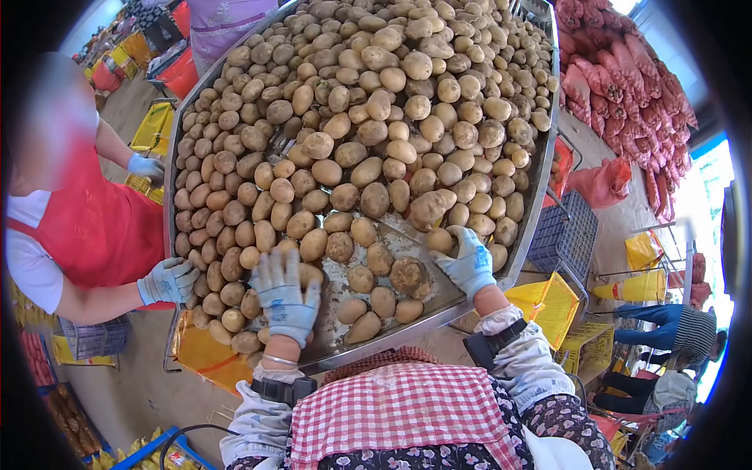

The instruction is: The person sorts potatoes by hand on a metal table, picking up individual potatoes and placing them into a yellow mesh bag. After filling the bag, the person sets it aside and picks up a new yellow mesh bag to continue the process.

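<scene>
A heap of potatoes [345,149] covers a metal sorting table [439,313]. My left hand [285,298], in a pale blue glove, lies with its fingers spread on potatoes near the table's front edge. My right hand [471,265], gloved alike, is at the front right, its fingertips closed round a small potato [440,240]. Between my hands, several loose potatoes lie on the bare metal, among them a large dark one [410,276]. A big knobbly potato [432,209] rests just beyond my right hand.
A co-worker in a red apron [94,227] stands at the left, one gloved hand [169,280] on the table's edge beside the potatoes. Blue crates [565,235] and yellow baskets [548,307] stand at the right. Pink net sacks [627,94] are stacked behind.
</scene>
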{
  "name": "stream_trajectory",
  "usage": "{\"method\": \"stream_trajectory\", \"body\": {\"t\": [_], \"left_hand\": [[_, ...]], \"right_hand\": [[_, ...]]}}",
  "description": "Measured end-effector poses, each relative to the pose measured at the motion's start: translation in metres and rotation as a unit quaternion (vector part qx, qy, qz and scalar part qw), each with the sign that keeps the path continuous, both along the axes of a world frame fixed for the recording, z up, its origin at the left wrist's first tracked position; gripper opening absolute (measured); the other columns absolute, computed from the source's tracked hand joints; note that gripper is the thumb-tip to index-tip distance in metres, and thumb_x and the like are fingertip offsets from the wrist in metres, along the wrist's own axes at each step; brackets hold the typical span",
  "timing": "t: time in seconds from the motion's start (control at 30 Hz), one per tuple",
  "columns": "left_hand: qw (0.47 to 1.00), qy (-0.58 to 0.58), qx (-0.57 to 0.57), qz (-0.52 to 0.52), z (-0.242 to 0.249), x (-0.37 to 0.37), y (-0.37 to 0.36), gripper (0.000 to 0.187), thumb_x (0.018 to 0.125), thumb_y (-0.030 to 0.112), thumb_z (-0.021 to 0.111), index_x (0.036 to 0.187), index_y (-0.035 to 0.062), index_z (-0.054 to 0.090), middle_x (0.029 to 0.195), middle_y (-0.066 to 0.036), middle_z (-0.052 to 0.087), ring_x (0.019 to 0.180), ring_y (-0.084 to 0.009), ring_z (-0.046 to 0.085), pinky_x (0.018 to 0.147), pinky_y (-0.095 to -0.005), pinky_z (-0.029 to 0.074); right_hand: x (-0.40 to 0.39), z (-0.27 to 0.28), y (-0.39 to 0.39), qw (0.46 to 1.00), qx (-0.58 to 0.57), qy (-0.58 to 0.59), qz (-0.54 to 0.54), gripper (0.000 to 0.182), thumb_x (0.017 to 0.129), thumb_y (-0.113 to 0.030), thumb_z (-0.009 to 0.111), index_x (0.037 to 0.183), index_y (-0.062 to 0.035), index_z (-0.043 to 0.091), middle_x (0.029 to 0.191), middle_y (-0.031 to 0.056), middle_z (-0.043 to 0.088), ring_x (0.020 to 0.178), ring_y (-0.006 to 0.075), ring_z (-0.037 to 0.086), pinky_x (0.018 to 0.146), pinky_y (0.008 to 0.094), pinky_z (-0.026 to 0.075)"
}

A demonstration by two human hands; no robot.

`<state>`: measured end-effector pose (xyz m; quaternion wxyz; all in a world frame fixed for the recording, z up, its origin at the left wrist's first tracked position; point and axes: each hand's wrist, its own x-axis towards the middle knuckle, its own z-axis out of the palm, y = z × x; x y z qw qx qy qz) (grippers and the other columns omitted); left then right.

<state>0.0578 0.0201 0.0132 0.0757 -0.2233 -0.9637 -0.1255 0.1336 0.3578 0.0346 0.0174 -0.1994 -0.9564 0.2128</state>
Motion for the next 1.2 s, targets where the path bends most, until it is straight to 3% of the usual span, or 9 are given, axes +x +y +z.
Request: {"method": "stream_trajectory", "body": {"t": [0.1, 0.17, 0.23, 0.43, 0.7, 0.87, 0.97, 1.07, 1.2], "left_hand": [[0.998, -0.018, -0.023, 0.048, -0.007, 0.011, -0.012, 0.069, 0.083, 0.039, 0.058, 0.142, 0.0108, 0.038, 0.148, -0.021, 0.030, 0.138, -0.0413, 0.022, 0.114, -0.0539, 0.011], [0.997, -0.068, -0.033, 0.009, -0.005, 0.021, -0.011, 0.068, 0.083, 0.040, 0.057, 0.141, 0.0098, 0.039, 0.148, -0.021, 0.030, 0.138, -0.0413, 0.022, 0.114, -0.0541, 0.012], [0.992, -0.120, -0.041, -0.026, 0.000, 0.034, -0.007, 0.068, 0.083, 0.042, 0.056, 0.140, 0.0088, 0.040, 0.147, -0.021, 0.030, 0.138, -0.0413, 0.022, 0.113, -0.0542, 0.013], [0.938, -0.192, 0.094, -0.275, 0.014, 0.035, 0.013, 0.054, 0.083, 0.032, 0.056, 0.130, 0.0066, 0.049, 0.135, -0.017, 0.047, 0.126, -0.0385, 0.041, 0.109, -0.0517, 0.026], [0.998, 0.025, 0.064, 0.009, 0.007, -0.004, -0.010, 0.060, 0.081, 0.031, 0.060, 0.133, 0.0028, 0.046, 0.139, -0.021, 0.042, 0.130, -0.0401, 0.036, 0.110, -0.0524, 0.022], [0.972, -0.127, -0.001, -0.199, 0.004, 0.039, -0.002, 0.070, 0.079, 0.046, 0.058, 0.138, 0.0107, 0.044, 0.146, -0.021, 0.033, 0.138, -0.0414, 0.023, 0.114, -0.0548, 0.012], [0.988, -0.044, -0.050, -0.139, 0.011, 0.022, 0.002, 0.072, 0.081, 0.045, 0.056, 0.140, 0.0075, 0.040, 0.149, -0.022, 0.029, 0.139, -0.0418, 0.022, 0.115, -0.0537, 0.010], [0.998, 0.001, -0.020, -0.058, -0.006, -0.016, 0.001, 0.070, 0.083, 0.040, 0.055, 0.143, 0.0084, 0.037, 0.150, -0.021, 0.027, 0.140, -0.0419, 0.018, 0.115, -0.0538, 0.008], [0.999, -0.018, -0.046, -0.019, -0.018, -0.026, -0.006, 0.072, 0.082, 0.036, 0.058, 0.145, 0.0122, 0.033, 0.152, -0.019, 0.024, 0.142, -0.0395, 0.015, 0.115, -0.0532, 0.009]], "right_hand": [[0.016, 0.007, -0.011, 0.951, -0.296, 0.089, -0.010, 0.066, 0.074, -0.023, 0.080, 0.129, -0.0043, 0.047, 0.120, 0.0121, 0.057, 0.104, 0.0167, 0.058, 0.089, 0.0310, 0.049], [0.021, 0.010, -0.016, 0.811, -0.562, 0.158, -0.032, 0.060, 0.080, -0.021, 0.076, 0.128, -0.0020, 0.046, 0.119, 0.0082, 0.056, 0.109, 0.0149, 0.054, 0.093, 0.0313, 0.047], [0.022, 0.027, -0.019, 0.813, -0.566, 0.134, -0.028, 0.058, 0.083, -0.015, 0.072, 0.132, -0.0019, 0.043, 0.122, 0.0074, 0.055, 0.111, 0.0180, 0.054, 0.098, 0.0344, 0.046], [0.017, 0.035, -0.029, 0.606, -0.782, 0.142, -0.017, 0.061, 0.086, -0.026, 0.062, 0.138, -0.0061, 0.039, 0.126, 0.0122, 0.053, 0.116, 0.0258, 0.053, 0.096, 0.0408, 0.047], [0.010, 0.039, -0.036, 0.396, -0.905, 0.105, -0.112, 0.044, 0.094, -0.030, 0.053, 0.131, -0.0053, 0.046, 0.121, 0.0137, 0.058, 0.108, 0.0312, 0.059, 0.087, 0.0412, 0.051], [0.020, 0.014, -0.022, 0.436, -0.889, 0.111, -0.089, 0.043, 0.094, -0.029, 0.052, 0.130, -0.0056, 0.048, 0.123, 0.0124, 0.058, 0.115, 0.0295, 0.055, 0.099, 0.0462, 0.044], [0.025, 0.020, -0.019, 0.485, -0.866, 0.094, -0.082, 0.043, 0.093, -0.029, 0.054, 0.128, -0.0053, 0.048, 0.121, 0.0111, 0.058, 0.112, 0.0267, 0.057, 0.094, 0.0453, 0.048], [0.026, 0.048, -0.033, 0.538, -0.807, 0.057, -0.239, 0.038, 0.091, -0.041, 0.056, 0.105, -0.0049, 0.058, 0.084, 0.0097, 0.064, 0.073, 0.0197, 0.062, 0.059, 0.0303, 0.049], [0.058, 0.006, 0.003, 0.585, -0.804, -0.034, -0.101, 0.035, 0.091, -0.037, 0.055, 0.102, -0.0044, 0.061, 0.083, 0.0080, 0.064, 0.065, 0.0199, 0.061, 0.052, 0.0295, 0.049]]}}
